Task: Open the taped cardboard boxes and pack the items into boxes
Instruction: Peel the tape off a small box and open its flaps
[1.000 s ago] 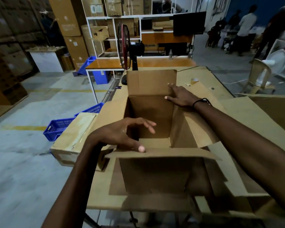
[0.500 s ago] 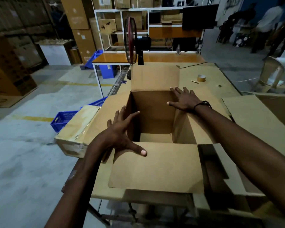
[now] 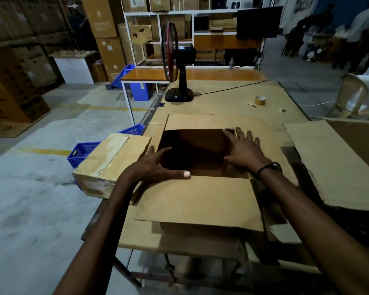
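An open cardboard box (image 3: 198, 201) stands on the table in front of me, its four flaps spread outward and its dark inside showing nothing. My left hand (image 3: 156, 167) lies flat on the left flap, thumb along the near flap's edge. My right hand (image 3: 245, 150) presses flat on the right flap with fingers spread. A taped, closed cardboard box (image 3: 109, 162) sits at the table's left edge, touching the open box's left flap. A roll of brown tape (image 3: 260, 100) lies further back on the table.
A black table fan (image 3: 175, 60) stands at the table's far side, its cord running right. Another open cardboard box (image 3: 337, 165) lies to the right. Blue crates (image 3: 83, 150) sit on the floor at left. People stand at the far right.
The box's flaps have gone from upright to folded down flat outward. Both hands moved down with the side flaps and now press on them.
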`<action>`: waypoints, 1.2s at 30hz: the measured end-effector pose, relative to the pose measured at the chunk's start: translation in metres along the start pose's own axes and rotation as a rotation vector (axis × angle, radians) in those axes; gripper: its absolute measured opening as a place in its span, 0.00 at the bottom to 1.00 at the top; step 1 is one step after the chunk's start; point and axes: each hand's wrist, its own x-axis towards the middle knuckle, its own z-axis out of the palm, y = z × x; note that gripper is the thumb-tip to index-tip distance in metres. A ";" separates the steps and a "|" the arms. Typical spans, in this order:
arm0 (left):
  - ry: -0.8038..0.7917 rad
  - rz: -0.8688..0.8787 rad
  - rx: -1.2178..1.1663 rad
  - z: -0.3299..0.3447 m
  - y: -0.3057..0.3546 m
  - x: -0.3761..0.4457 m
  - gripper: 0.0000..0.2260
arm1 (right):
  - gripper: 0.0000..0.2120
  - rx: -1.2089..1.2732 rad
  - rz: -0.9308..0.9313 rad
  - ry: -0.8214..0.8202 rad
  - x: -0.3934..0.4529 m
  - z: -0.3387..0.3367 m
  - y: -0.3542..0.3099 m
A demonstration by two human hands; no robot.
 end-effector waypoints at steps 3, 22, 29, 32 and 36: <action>0.019 -0.019 0.008 0.001 0.003 0.001 0.53 | 0.49 -0.065 -0.036 0.049 -0.001 -0.006 -0.008; 0.186 0.056 0.201 -0.001 -0.011 0.067 0.38 | 0.46 -0.232 0.009 0.070 0.022 -0.019 -0.017; 0.149 0.053 0.210 0.001 -0.010 0.073 0.45 | 0.50 -0.165 0.046 0.113 0.059 -0.022 -0.018; 0.180 0.056 0.173 0.004 -0.011 0.074 0.46 | 0.52 -0.170 0.053 0.126 0.083 -0.019 -0.019; 0.193 0.051 0.147 0.006 -0.017 0.076 0.48 | 0.54 -0.137 0.071 0.135 0.115 -0.015 -0.023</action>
